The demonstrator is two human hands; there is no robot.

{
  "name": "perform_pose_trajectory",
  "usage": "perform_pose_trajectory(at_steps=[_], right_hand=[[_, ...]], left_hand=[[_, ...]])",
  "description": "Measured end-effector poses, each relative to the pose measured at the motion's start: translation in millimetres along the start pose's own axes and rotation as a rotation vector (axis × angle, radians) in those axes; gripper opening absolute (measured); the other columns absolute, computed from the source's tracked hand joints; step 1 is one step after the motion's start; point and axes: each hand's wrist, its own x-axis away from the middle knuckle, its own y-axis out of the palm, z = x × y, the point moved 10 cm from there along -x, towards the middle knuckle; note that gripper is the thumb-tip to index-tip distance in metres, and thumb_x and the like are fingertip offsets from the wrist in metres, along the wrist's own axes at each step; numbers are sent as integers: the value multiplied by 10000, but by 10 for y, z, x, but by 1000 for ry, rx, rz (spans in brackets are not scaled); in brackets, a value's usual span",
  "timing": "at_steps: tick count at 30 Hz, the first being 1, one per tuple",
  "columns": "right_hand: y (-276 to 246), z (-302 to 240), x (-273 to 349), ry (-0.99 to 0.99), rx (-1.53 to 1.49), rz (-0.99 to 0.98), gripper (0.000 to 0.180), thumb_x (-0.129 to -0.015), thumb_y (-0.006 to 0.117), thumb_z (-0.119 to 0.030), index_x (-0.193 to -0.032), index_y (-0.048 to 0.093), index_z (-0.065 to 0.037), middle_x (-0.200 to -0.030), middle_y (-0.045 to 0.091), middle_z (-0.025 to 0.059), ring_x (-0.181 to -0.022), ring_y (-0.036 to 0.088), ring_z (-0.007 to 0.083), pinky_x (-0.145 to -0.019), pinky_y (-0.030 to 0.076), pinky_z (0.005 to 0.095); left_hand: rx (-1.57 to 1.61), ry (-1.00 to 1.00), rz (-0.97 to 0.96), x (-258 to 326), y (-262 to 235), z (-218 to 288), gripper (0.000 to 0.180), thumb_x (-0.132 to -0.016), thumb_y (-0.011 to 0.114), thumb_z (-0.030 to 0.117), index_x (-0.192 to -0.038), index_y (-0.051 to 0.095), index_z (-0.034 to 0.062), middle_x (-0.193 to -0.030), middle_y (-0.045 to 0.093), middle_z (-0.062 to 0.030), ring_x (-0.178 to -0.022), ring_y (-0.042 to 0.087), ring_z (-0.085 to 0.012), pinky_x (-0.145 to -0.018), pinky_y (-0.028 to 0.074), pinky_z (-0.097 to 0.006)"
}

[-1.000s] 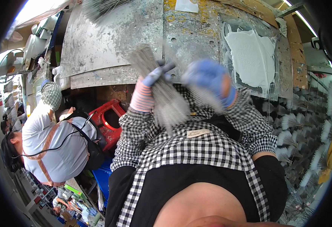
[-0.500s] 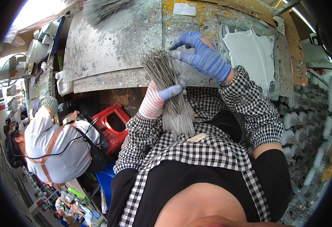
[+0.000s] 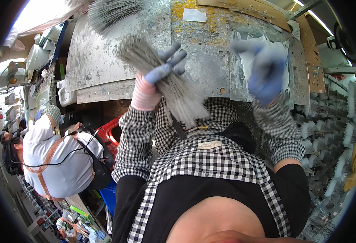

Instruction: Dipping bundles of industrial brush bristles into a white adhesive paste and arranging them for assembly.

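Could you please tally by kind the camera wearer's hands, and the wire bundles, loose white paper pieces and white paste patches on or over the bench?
Gloved hands: 2 (left hand, right hand)
Wire bundles: 2 (held bundle, far-left bundle)
White paper piece: 1
White paste patch: 1
Total: 6

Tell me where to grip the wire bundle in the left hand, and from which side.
I'd grip the bundle between the left hand and the pale end, from the right: it's narrower there, that end fans out, and the right side looks open.
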Motion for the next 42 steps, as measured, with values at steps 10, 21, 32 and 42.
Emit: perform_pose_trajectory(at_steps=[10, 21, 32, 42], right_hand=[[9, -133, 141, -270, 998, -553, 350, -920, 634, -82, -1269, 612, -79, -1249, 670, 107, -1120, 664, 220, -944, 531, 343], [1424, 299, -574, 82, 1082, -1000, 431, -1015, 483, -360, -1339, 578, -92, -1273, 618, 153, -1167, 592, 316, -1021, 458, 436], [775, 121, -477, -66, 633, -391, 741, -834, 744, -427, -1441, 483, -93, -1372, 564, 145, -1227, 552, 294, -1066, 437, 437], [280, 1709, 1050, 471, 303, 55, 784, -701, 880, -178, -1358, 479, -26, -1226, 635, 125, -1106, 631, 226, -1002, 499, 341]], left_hand=[[-552, 382, -237, -398, 589, -171, 350, -913, 627, -36, -1236, 511, 30, -928, 701, -102, -920, 678, -177, -846, 566, -324], [-741, 520, -238, -494, 742, -273, 288, -857, 625, -47, -1140, 605, 4, -949, 690, -73, -896, 687, -179, -801, 562, -311], [-166, 408, -40, -531, 57, -455, 268, -871, 669, -22, -1128, 605, 19, -932, 666, -64, -845, 666, -173, -786, 556, -307], [-486, 122, -336, -200, 51, -831, 957, -648, 945, 180, -1428, 415, 18, -1287, 582, -91, -1179, 551, -214, -1033, 463, -366]])
